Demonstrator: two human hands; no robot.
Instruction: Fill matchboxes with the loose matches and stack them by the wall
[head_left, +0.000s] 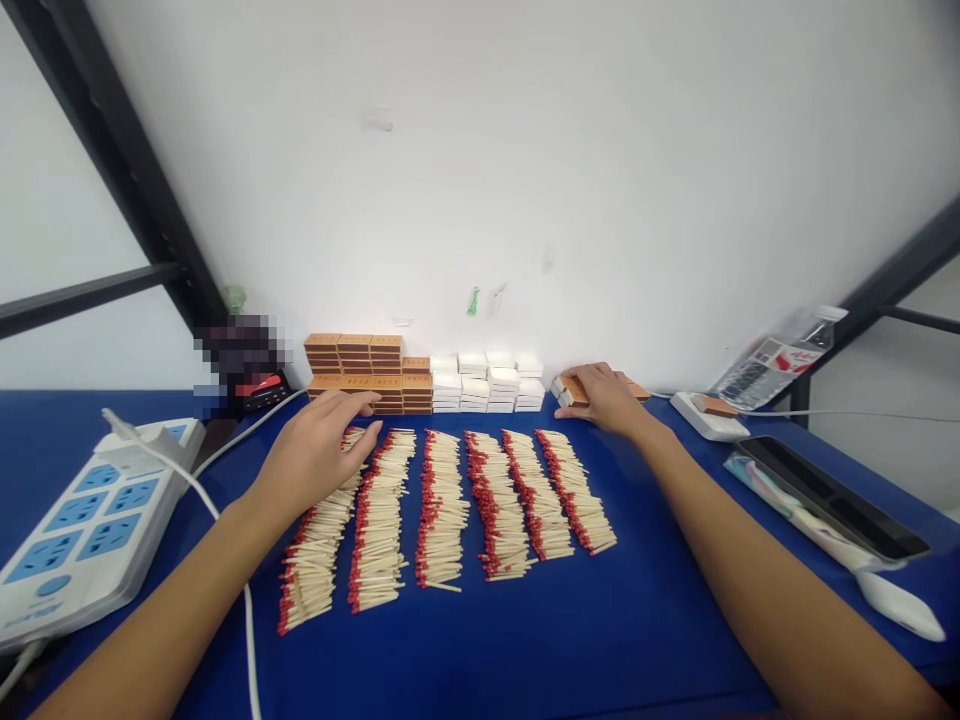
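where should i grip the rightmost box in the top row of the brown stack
I'd pinch, front-to-back, the right end of that top box, coming from above and front right. The lower brown column beside it leaves that end looking free, while its left side adjoins another brown box.

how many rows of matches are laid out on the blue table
6, side by side on the blue table. From left: first row, partly hidden by the left hand; second row; third row; fourth row; fifth row; sixth row.

Matches (pixel 442 510): on table (pixel 465 650) | matchboxes (pixel 356 385): behind (by wall (pixel 525 200)) | power strip (pixel 161 475): left | bottle (pixel 780 360): right
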